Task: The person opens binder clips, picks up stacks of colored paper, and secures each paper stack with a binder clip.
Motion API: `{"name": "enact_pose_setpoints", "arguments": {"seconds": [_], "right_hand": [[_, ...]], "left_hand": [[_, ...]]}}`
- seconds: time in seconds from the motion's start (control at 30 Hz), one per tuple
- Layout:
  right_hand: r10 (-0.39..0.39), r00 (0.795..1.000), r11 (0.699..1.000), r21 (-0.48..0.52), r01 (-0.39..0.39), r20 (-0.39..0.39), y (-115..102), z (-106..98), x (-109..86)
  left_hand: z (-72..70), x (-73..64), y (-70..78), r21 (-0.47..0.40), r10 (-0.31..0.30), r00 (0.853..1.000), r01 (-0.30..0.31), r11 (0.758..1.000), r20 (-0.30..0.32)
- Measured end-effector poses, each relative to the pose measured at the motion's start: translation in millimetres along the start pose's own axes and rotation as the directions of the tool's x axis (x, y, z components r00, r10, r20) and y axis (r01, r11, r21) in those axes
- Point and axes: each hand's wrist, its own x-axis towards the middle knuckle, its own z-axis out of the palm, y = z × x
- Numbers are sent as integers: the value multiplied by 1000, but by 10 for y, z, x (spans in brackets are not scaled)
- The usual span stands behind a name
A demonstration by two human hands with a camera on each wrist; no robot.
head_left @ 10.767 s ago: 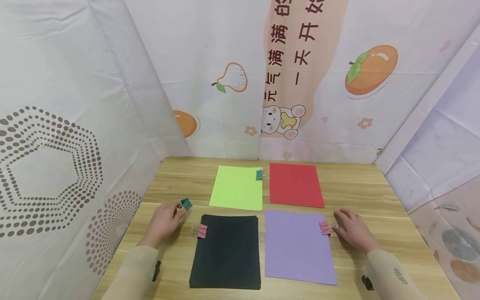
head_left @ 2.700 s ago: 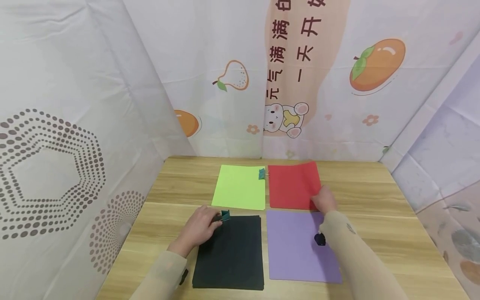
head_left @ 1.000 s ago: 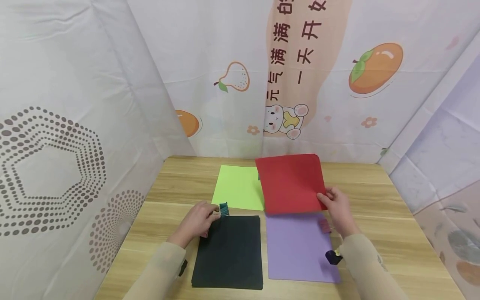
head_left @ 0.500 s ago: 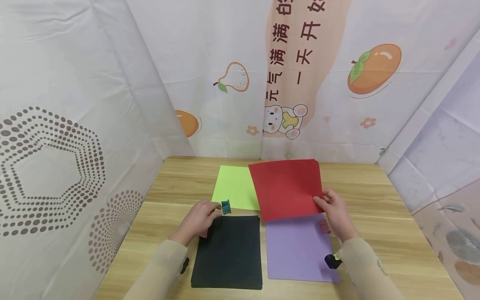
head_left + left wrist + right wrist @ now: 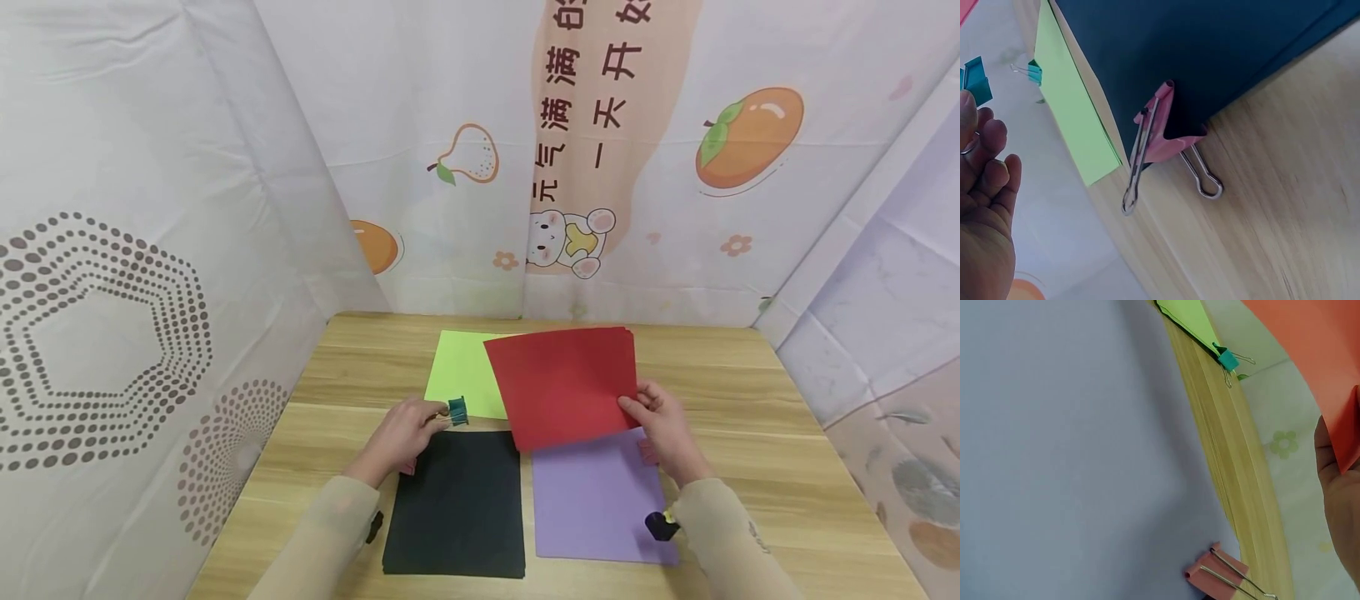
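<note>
My left hand (image 5: 401, 437) pinches a teal binder clip (image 5: 457, 410) by its wire handles, just beyond the far left corner of the black paper stack (image 5: 453, 508). Raised and tilted, the red paper sheets (image 5: 562, 387) are pinched at their near right corner by my right hand (image 5: 667, 429). Their left corner reaches close to the teal clip. They cover part of the green paper (image 5: 457, 375) and the far edge of the purple paper (image 5: 603, 508). Slight stepping at the red sheets' far right corner shows several layers.
A pink binder clip (image 5: 1160, 137) grips the black stack's left edge, and another pink clip (image 5: 1217, 574) the purple stack's right edge. A second teal clip (image 5: 1229, 360) is on the green paper, hidden behind the red sheets in the head view. Printed curtains (image 5: 420, 83) surround the wooden table (image 5: 742, 400).
My right hand has taken the red sheets off the table at the back right and brought them left and nearer. My left hand has carried the teal clip rightward toward them.
</note>
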Motion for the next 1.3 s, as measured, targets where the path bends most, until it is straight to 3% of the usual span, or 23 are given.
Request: {"name": "enact_pose_setpoints", "arguments": {"seconds": [0.2, 0.33, 0.47, 0.6, 1.3], "right_hand": [[-18, 999, 1000, 24, 18, 28, 16, 25, 7], [-98, 994, 994, 50, 96, 42, 31, 59, 16], [-206, 977, 976, 91, 200, 60, 49, 119, 40], [-258, 963, 961, 123, 249, 71, 70, 161, 58], [-164, 981, 986, -14, 166, 101, 75, 202, -10]], "left_hand": [[-9, 37, 51, -19, 22, 1000, -22, 1000, -16], [-4, 60, 71, -24, 45, 999, -45, 999, -23], [-3, 74, 96, -35, 71, 997, -71, 997, -19], [1, 87, 121, -46, 85, 996, -86, 995, -13], [2, 95, 195, -123, -5, 996, 16, 992, 92]]}}
